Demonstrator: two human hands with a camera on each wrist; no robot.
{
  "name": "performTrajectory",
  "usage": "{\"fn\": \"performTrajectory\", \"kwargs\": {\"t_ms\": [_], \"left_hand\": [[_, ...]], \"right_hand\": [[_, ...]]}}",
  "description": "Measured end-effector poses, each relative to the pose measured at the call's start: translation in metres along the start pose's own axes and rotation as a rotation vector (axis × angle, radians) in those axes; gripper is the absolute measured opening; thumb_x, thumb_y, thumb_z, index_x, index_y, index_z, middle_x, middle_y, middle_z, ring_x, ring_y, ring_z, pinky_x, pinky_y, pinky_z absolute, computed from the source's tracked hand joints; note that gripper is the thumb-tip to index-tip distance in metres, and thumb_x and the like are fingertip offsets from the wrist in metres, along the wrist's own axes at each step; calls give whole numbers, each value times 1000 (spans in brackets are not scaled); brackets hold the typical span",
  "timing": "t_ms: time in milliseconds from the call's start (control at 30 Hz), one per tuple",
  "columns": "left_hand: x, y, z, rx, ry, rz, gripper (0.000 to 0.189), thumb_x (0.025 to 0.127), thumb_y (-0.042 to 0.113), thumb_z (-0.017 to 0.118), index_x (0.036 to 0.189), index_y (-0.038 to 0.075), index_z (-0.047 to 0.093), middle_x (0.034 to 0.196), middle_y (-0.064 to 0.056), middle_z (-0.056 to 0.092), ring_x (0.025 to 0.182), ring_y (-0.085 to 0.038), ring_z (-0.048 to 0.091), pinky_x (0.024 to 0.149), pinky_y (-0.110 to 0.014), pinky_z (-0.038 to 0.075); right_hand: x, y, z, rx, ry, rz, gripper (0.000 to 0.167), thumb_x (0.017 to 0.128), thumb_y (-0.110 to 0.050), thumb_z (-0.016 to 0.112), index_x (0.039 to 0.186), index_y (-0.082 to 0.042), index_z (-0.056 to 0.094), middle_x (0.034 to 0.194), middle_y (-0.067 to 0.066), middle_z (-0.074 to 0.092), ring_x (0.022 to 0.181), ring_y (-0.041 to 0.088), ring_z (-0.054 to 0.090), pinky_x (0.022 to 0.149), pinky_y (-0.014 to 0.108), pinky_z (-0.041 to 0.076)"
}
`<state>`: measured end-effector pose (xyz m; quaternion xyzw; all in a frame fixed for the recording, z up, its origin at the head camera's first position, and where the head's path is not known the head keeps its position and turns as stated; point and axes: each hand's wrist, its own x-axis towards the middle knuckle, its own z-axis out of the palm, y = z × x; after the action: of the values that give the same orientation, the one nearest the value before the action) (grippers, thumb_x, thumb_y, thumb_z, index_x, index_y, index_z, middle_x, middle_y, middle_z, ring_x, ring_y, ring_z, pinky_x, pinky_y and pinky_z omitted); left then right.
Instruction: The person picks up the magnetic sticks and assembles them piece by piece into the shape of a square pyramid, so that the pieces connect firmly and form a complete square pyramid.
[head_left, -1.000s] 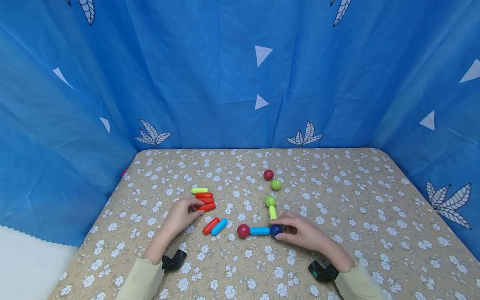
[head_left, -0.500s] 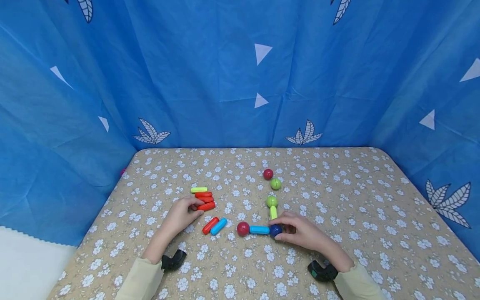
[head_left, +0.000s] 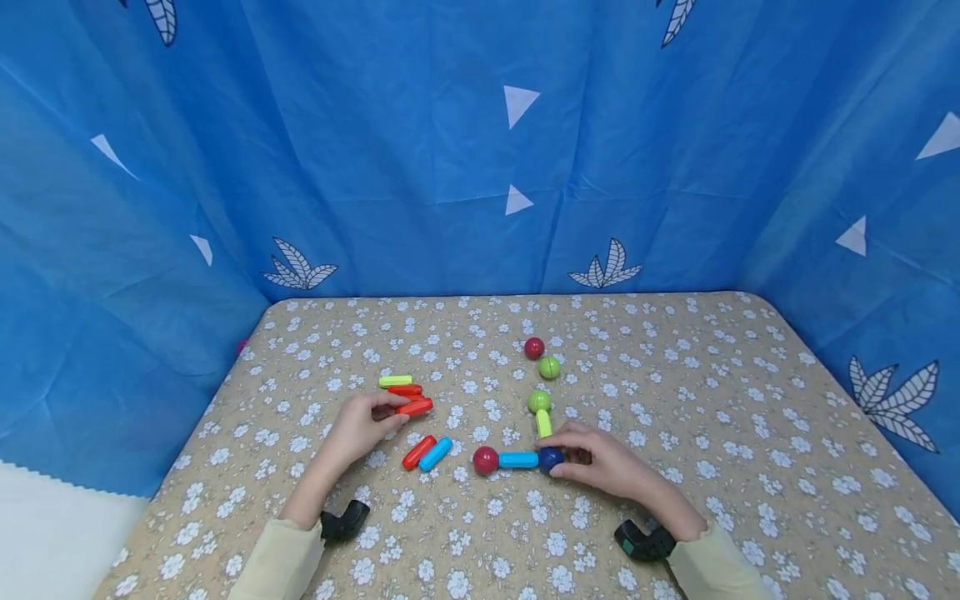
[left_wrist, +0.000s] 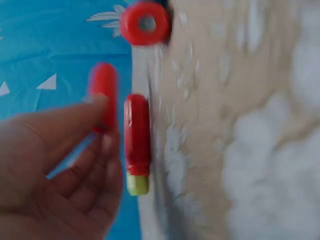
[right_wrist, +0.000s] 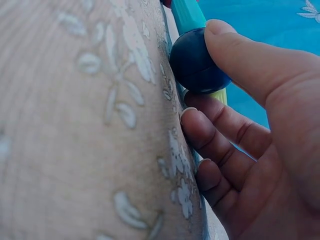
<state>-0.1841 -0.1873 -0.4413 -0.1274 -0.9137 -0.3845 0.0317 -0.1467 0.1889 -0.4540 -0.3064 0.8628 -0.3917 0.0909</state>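
My left hand (head_left: 362, 427) pinches a red rod (head_left: 416, 407) between thumb and fingers; in the left wrist view this rod (left_wrist: 104, 77) is raised off the cloth. Beyond it lie another red rod (head_left: 406, 390) and a yellow-green rod (head_left: 395, 381). My right hand (head_left: 597, 460) holds a dark blue ball (head_left: 551, 458) by thumb and fingers on the table. From that ball a light blue rod (head_left: 517, 460) runs left to a red ball (head_left: 485, 460). A yellow-green rod (head_left: 543, 423) extends away from it to a green ball (head_left: 538, 401).
Between the hands, nearer me, a red rod (head_left: 418, 452) lies beside a blue rod (head_left: 436, 454). Farther back sit a loose red ball (head_left: 534, 348) and a green ball (head_left: 549, 367). Blue curtains (head_left: 450, 150) enclose the flower-patterned tablecloth (head_left: 697, 358).
My left hand has lifted the red rod slightly off the others. The right hand stays on the dark blue ball; the green ball end swayed a little.
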Motion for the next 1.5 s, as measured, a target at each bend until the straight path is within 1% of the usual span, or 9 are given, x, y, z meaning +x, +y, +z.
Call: {"fn": "performTrajectory", "kwargs": {"t_ms": [133, 233, 467, 667, 767, 900, 1067, 1267, 1500], "left_hand": [[9, 18, 0, -66, -9, -5, 24, 79, 11, 76, 102, 8, 72, 97, -4, 65, 79, -19, 57, 64, -30, 50], [17, 32, 4, -95, -23, 3, 24, 79, 14, 77, 103, 10, 73, 94, -2, 65, 76, -18, 56, 62, -31, 49], [32, 55, 27, -143, -44, 51, 21, 79, 9, 76, 100, 10, 74, 89, 3, 64, 73, -14, 54, 62, -29, 47], [39, 69, 45, -160, -80, 62, 21, 79, 9, 76, 100, 9, 74, 89, 2, 65, 75, -13, 56, 65, -28, 49], [41, 73, 52, -146, -104, 51, 21, 80, 11, 75, 101, 9, 73, 89, 2, 65, 74, -13, 55, 64, -27, 48], [43, 74, 60, -122, -127, 59, 19, 81, 11, 74, 100, 9, 73, 88, 1, 65, 72, -13, 55, 63, -26, 48], [44, 71, 69, -81, -147, 101, 18, 82, 10, 73, 100, 9, 73, 87, 1, 64, 74, -11, 54, 63, -25, 48], [43, 67, 78, -37, -135, 162, 18, 79, 7, 75, 97, 8, 74, 87, 2, 64, 75, -12, 56, 65, -24, 47], [43, 67, 84, -20, -141, 116, 18, 81, 9, 74, 98, 8, 73, 86, 3, 60, 77, -11, 55, 67, -25, 48]], "right_hand": [[0, 0, -1, 13, 1, 3, 39, 87, -37, 65, 122, -21, 64, 104, -9, 56, 82, 14, 50, 65, 27, 45], [0, 0, -1, 18, 0, 6, 39, 87, -37, 65, 122, -22, 64, 104, -9, 56, 82, 14, 50, 65, 26, 45], [1, 1, 0, 31, 0, 19, 39, 86, -38, 66, 122, -22, 64, 105, -9, 57, 84, 15, 50, 65, 27, 45], [1, 4, 1, 40, 1, 2, 39, 86, -36, 66, 122, -21, 64, 105, -9, 57, 83, 15, 50, 64, 27, 44], [1, 4, 1, 41, 5, -10, 39, 86, -34, 67, 122, -19, 64, 105, -9, 57, 83, 15, 50, 64, 27, 44], [1, 4, 1, 44, 8, -9, 38, 86, -32, 68, 122, -18, 65, 105, -9, 57, 86, 15, 51, 66, 27, 45], [1, 3, 2, 39, 3, 2, 39, 87, -34, 66, 122, -20, 64, 106, -9, 57, 85, 14, 51, 66, 27, 45], [1, 2, 3, 38, 7, -11, 38, 87, -34, 66, 122, -20, 64, 107, -9, 57, 83, 15, 51, 65, 27, 45], [1, 3, 2, 30, 8, -34, 38, 87, -33, 66, 122, -19, 64, 106, -9, 57, 81, 13, 51, 63, 27, 45]]}}
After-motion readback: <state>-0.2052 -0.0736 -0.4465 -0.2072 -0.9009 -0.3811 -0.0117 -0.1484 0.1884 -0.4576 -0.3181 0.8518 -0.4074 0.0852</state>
